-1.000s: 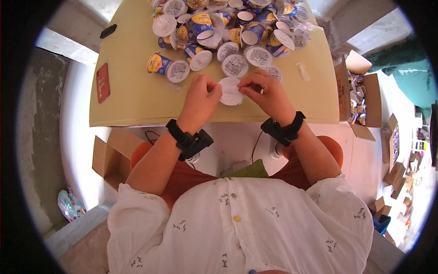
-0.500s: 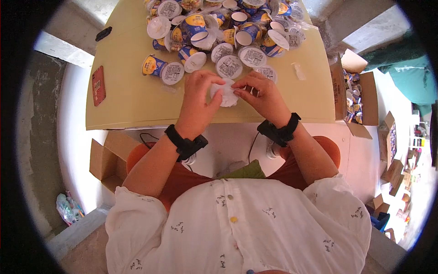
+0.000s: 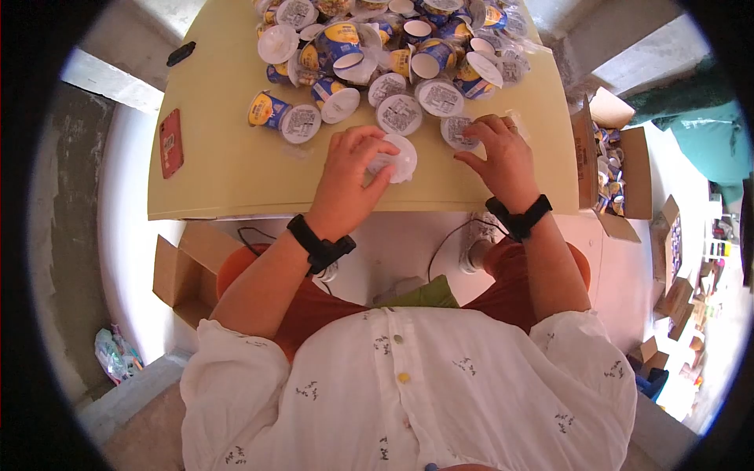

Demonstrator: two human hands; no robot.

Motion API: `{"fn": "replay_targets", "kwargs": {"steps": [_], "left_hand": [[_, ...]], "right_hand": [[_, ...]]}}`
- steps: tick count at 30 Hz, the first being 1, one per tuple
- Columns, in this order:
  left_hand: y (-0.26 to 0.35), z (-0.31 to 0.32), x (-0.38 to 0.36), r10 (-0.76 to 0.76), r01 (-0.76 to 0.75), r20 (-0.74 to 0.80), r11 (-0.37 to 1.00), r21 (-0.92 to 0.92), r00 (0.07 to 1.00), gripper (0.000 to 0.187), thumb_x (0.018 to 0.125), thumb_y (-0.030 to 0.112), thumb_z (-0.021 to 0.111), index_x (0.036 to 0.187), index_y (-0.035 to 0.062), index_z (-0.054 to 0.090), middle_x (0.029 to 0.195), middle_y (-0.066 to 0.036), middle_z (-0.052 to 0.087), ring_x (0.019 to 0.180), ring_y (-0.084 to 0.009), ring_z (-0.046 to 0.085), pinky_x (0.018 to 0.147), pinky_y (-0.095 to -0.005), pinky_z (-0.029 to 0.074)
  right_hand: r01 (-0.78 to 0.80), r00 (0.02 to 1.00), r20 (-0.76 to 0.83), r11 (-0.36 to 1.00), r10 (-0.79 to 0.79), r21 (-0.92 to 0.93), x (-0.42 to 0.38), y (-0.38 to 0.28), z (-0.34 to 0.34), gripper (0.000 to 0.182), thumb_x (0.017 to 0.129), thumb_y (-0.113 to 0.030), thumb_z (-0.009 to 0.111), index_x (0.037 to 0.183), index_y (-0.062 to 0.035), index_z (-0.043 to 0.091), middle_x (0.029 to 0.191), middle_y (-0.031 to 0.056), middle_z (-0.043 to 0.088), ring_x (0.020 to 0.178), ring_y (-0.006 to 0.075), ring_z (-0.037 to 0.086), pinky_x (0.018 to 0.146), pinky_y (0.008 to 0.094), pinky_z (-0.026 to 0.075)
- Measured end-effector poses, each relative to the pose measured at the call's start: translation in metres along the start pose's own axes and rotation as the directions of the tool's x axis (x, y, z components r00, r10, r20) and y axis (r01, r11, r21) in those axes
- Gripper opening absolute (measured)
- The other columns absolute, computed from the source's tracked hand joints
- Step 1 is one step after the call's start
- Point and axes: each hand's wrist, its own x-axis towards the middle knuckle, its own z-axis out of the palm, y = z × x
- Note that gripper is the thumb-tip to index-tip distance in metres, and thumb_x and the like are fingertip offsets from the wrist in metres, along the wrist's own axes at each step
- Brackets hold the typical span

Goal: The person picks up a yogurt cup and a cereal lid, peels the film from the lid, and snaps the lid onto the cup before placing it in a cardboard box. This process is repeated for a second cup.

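Note:
My left hand (image 3: 353, 173) has its thumb and fingers around the edge of a white round cup lid (image 3: 404, 157), held over the near part of the table. To the right, my right hand (image 3: 503, 153) is open, thumb and fingers apart, its fingertips at a cup lid with a printed label (image 3: 455, 133). Just beyond the hands lie more printed lids (image 3: 399, 115) and a blue-and-yellow paper cup (image 3: 267, 110) on its side.
A heap of blue-and-yellow cups (image 3: 342, 43) covers the far part of the yellow table (image 3: 228, 173). A red phone (image 3: 171, 145) lies at the left edge, with a black object (image 3: 181, 53) beyond it. An open carton of cups (image 3: 636, 169) stands right; another open carton (image 3: 184, 275) sits lower left.
My right hand has let go of the white lid and moved right to the printed lid, its fingers spreading. My left hand keeps the white lid at nearly the same place.

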Motion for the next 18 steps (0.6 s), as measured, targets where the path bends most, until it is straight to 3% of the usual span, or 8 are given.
{"fn": "replay_targets", "kwargs": {"steps": [7,13,15,16,18], "left_hand": [[-0.007,-0.001,0.001,0.038,-0.038,-0.032,0.999,0.011,0.999,0.028,0.084,0.009,0.070,0.111,0.0102,0.061,0.125,-0.010,0.054,0.121,-0.0311,0.047,0.105,-0.0424,0.036],[-0.010,-0.003,0.002,0.006,-0.008,-0.070,1.000,-0.023,0.998,0.051,0.081,0.018,0.077,0.126,0.0087,0.053,0.130,-0.011,0.054,0.123,-0.0319,0.046,0.107,-0.0436,0.034],[-0.006,-0.004,0.003,0.038,-0.034,-0.084,0.998,0.049,0.996,0.069,0.075,0.025,0.083,0.132,0.0065,0.049,0.134,-0.012,0.053,0.125,-0.0337,0.045,0.109,-0.0451,0.033],[-0.004,-0.005,0.004,0.037,-0.032,-0.084,0.998,0.049,0.996,0.069,0.075,0.025,0.083,0.132,0.0065,0.049,0.134,-0.012,0.053,0.125,-0.0337,0.045,0.109,-0.0451,0.033],[0.001,-0.005,0.008,0.132,-0.119,-0.092,0.983,0.139,0.987,0.086,0.067,0.030,0.088,0.138,0.0059,0.046,0.137,-0.013,0.051,0.127,-0.0348,0.043,0.110,-0.0466,0.032]], "right_hand": [[0.063,0.998,0.013,0.996,-0.063,-0.064,-0.002,0.008,0.002,0.017,0.080,-0.019,0.075,0.096,-0.0140,0.071,0.105,0.0006,0.069,0.105,0.0266,0.062,0.085,0.0393,0.053],[0.025,1.000,0.011,0.999,-0.025,0.047,-0.004,0.007,-0.018,0.013,0.085,-0.016,0.071,0.097,-0.0109,0.073,0.094,0.0058,0.072,0.086,0.0287,0.067,0.074,0.0376,0.055],[-0.066,0.998,0.003,0.959,0.068,0.275,-0.004,0.003,-0.024,0.015,0.090,-0.016,0.069,0.101,-0.0072,0.073,0.091,0.0072,0.072,0.078,0.0242,0.069,0.069,0.0336,0.054],[-0.066,0.998,0.004,0.959,0.067,0.276,-0.003,0.001,-0.025,0.015,0.090,-0.016,0.069,0.101,-0.0072,0.073,0.091,0.0072,0.072,0.078,0.0242,0.069,0.069,0.0336,0.054],[-0.230,0.973,0.140,0.753,0.182,0.616,-0.001,-0.005,-0.023,0.020,0.096,-0.018,0.066,0.107,-0.0025,0.071,0.091,0.0052,0.072,0.078,0.0157,0.069,0.068,0.0279,0.054]]}}
